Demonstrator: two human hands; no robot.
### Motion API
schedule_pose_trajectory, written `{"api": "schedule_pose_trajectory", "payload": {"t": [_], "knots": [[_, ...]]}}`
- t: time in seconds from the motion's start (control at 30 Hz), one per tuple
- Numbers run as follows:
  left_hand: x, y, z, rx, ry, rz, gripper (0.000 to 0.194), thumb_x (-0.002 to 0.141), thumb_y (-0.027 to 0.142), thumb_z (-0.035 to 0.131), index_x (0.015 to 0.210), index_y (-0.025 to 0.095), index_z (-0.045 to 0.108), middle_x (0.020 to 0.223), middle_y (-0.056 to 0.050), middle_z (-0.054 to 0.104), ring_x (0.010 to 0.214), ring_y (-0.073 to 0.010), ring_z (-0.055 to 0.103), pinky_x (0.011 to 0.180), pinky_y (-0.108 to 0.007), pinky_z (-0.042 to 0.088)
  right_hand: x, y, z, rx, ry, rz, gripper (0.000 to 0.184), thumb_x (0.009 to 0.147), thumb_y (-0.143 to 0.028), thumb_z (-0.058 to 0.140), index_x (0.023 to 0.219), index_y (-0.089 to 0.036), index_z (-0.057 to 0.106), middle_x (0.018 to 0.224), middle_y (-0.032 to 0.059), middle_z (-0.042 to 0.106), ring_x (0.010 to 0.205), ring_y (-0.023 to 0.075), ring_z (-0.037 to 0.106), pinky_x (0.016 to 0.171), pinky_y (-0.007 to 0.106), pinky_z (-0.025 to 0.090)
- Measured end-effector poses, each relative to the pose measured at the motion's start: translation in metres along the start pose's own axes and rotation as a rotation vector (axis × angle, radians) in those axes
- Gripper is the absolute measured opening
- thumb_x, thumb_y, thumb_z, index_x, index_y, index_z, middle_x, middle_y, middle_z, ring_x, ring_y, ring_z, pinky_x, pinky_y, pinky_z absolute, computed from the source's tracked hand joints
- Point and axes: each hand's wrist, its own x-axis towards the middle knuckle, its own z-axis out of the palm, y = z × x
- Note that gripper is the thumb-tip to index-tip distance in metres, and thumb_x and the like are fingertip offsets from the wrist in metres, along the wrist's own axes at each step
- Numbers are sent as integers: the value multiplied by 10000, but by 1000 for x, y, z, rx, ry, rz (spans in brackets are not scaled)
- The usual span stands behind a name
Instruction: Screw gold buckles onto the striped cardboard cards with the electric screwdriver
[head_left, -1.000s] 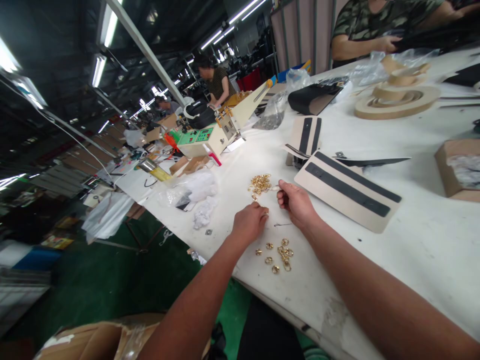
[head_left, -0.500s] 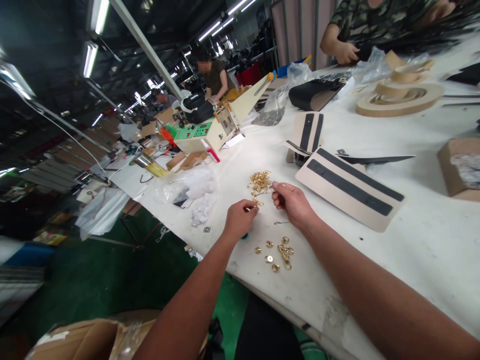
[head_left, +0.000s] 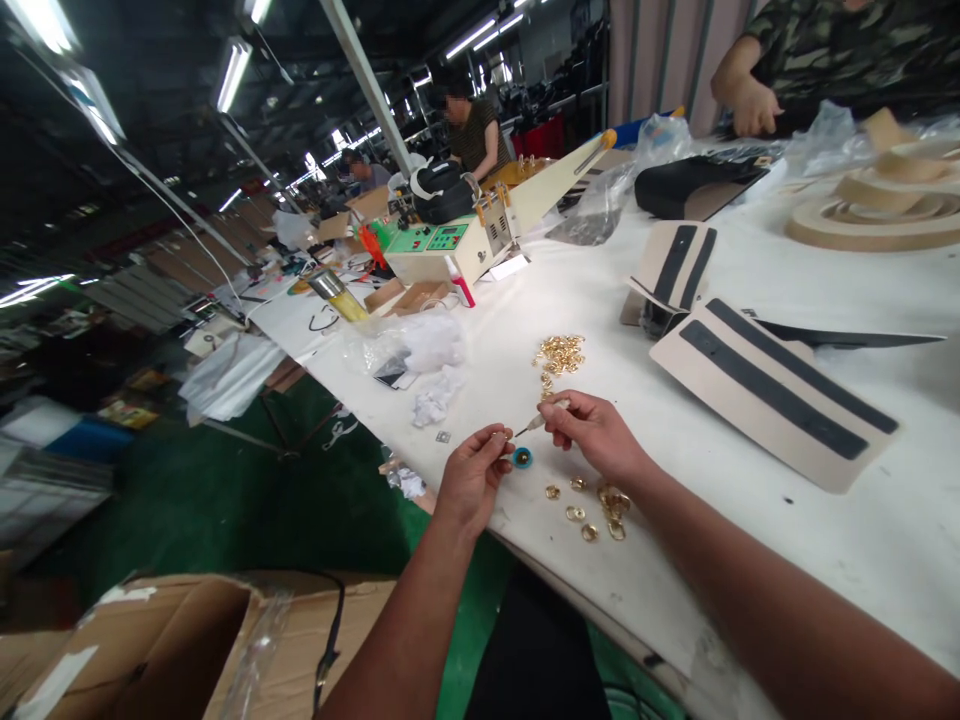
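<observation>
My left hand (head_left: 471, 478) is closed in a pinch on a small gold ring near the white table's front edge. My right hand (head_left: 592, 431) grips a thin brush-like stick (head_left: 541, 419) whose tip points at that ring. A small blue cap (head_left: 522, 458) sits on the table between both hands. Several finished gold rings (head_left: 592, 506) lie just below my right wrist. A heap of gold rings (head_left: 558, 355) lies farther back on the table.
Beige boards with black strips (head_left: 772, 385) lie to the right. A cream and green machine (head_left: 457, 245) stands at the back left beside crumpled plastic bags (head_left: 409, 350). An open cardboard box (head_left: 150, 640) sits below left. Another person's hand (head_left: 750, 105) works at the far right.
My left hand has drawn back from the heap toward the table's edge with a ring pinched. My right hand now points the stick at it. The blue cap has come into view.
</observation>
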Motion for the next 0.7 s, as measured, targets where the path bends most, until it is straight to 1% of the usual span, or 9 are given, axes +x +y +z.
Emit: {"api": "schedule_pose_trajectory", "payload": {"t": [0.1, 0.23, 0.43, 0.7], "knots": [[-1, 0, 0, -63, 4, -14, 424, 633, 287, 1015, 955, 153, 774, 995, -71, 808, 791, -139, 738, 591, -185, 548, -2, -2, 4, -1, 26, -17, 357, 871, -580, 792, 886, -224, 781, 724, 3, 669, 602, 147, 580, 583, 290, 479], [-2, 0, 2, -96, 8, -14, 471, 608, 315, 1039, 957, 144, 774, 967, -80, 824, 758, -158, 760, 572, -196, 567, -2, -2, 7, 9, 66, -27, 334, 866, -556, 807, 934, -229, 792, 716, 2, 681, 587, 149, 585, 576, 298, 486], [-3, -3, 4, -110, 34, -13, 449, 633, 305, 1030, 958, 133, 773, 954, -83, 825, 721, -153, 762, 559, -196, 570, -2, -4, 8, 21, 90, -46, 333, 858, -556, 813, 910, -228, 785, 705, 2, 691, 577, 145, 576, 571, 296, 488], [-4, -6, 9, -113, 62, 1, 412, 668, 312, 1013, 956, 148, 769, 983, -66, 821, 721, -134, 753, 574, -195, 567, -3, -9, 8, -11, 76, -37, 367, 837, -594, 814, 888, -232, 785, 663, -2, 663, 571, 155, 573, 563, 301, 475]]}}
